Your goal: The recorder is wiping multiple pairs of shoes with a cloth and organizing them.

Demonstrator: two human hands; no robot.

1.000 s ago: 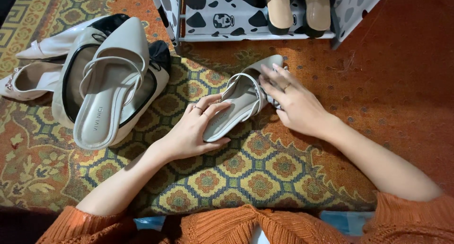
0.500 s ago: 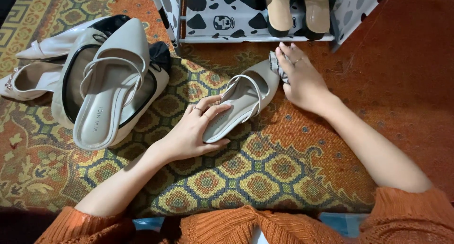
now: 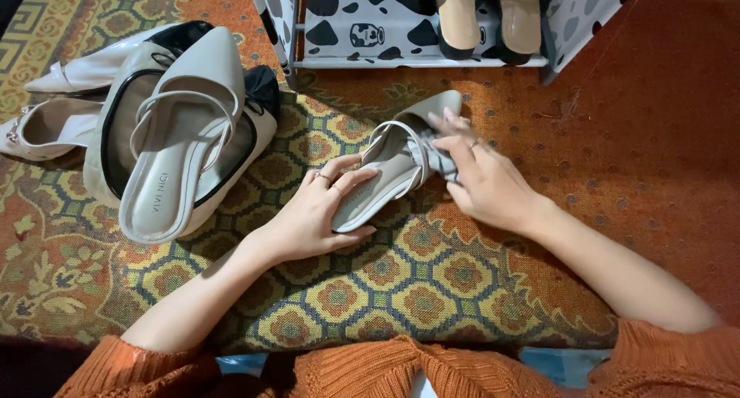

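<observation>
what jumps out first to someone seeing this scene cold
At centre, the left hand pins the heel of a pointed beige strappy shoe to the patterned rug, while the right hand presses a grey cloth against its side. To the left lies a pile of pale shoes; a cow-print shoe rack stands at the top.

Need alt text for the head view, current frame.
The left hand steadies a pale grey pointed strappy flat shoe on a patterned orange carpet while the right hand presses a small grey cloth against its side. More pale shoes lie piled at left.
</observation>
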